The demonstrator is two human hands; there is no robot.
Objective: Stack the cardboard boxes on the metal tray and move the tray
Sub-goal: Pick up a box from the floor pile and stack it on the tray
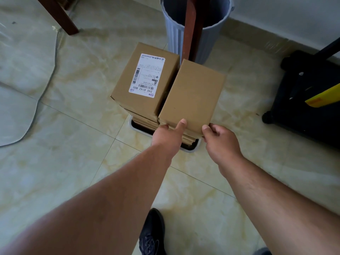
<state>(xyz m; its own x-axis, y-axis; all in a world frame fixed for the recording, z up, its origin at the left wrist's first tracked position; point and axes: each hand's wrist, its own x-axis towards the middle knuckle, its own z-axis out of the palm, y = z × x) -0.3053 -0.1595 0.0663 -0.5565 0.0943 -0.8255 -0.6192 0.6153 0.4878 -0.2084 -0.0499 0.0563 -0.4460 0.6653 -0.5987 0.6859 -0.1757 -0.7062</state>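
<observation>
Two stacks of cardboard boxes stand side by side on a metal tray [191,149] on the tiled floor. The left stack's top box [145,80] carries a white shipping label. The right stack's top box [193,96] is plain. My left hand [168,135] grips this plain box at its near edge, thumb on top and fingers hidden below. My right hand [219,138] holds its near right corner with curled fingers. Only the tray's near rim shows under the boxes.
A grey ribbed bin [195,24] and a brown wooden leg [191,28] stand right behind the boxes. A black case [311,100] with a yellow bar sits at the right. Another wooden leg [60,15] and a cable [47,81] are at the left. My shoe [152,234] is below.
</observation>
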